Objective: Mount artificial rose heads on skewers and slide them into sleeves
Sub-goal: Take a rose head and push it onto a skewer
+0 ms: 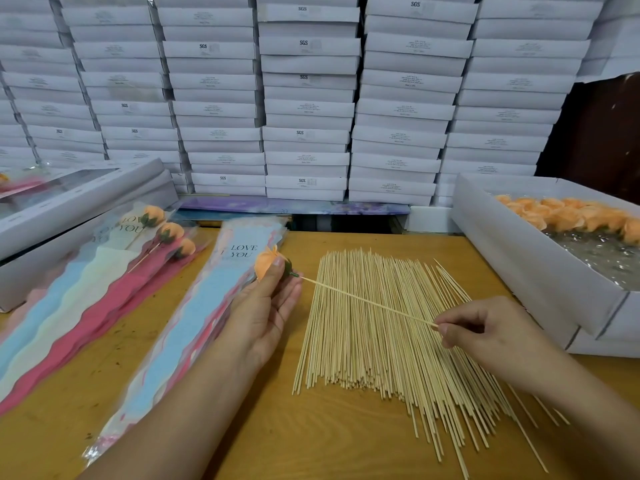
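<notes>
Left hand: grip pinches orange rose head above sleeve stack. Right hand: grip pinches far end of skewer, tip at rose base. Beneath: loose skewer pile on wooden counter. Right: white box of rose heads. Left: finished roses in sleeves, windowed boxes. Rear: stacked white cartons.

packing workshop: stacked white boxes
</notes>
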A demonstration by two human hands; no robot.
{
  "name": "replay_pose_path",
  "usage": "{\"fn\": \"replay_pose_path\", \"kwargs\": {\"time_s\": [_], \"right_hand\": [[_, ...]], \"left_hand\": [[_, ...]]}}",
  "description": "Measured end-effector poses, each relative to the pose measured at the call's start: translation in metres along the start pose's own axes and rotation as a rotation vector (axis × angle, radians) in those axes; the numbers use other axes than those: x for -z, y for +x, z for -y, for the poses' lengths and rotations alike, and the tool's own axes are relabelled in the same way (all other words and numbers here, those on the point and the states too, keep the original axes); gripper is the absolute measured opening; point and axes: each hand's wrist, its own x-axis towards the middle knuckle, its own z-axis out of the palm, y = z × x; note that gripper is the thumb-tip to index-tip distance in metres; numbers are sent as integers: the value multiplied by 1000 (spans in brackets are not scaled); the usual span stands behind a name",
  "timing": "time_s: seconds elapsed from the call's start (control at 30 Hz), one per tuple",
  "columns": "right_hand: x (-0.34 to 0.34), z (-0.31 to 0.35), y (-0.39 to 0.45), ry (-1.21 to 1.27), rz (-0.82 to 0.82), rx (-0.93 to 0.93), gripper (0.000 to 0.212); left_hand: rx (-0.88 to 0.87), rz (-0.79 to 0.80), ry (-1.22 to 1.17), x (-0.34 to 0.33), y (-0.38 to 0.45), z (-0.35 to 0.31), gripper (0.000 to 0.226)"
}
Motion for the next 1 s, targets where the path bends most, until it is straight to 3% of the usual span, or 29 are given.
{"fn": "replay_pose_path", "kwargs": {"time_s": [0.53, 0.83, 1.0], "right_hand": [[-5, -2, 1, -30, -2, 5, 28], [-11, -1, -1, -31, -80, 21, 10], [-15, -2, -3, -100, -120, 46, 11]], "left_hand": [[-6, 22, 36, -2, -2, 4, 35], [2, 11, 7, -2, -3, 2, 34], [16, 3, -16, -1, -4, 2, 22]]}}
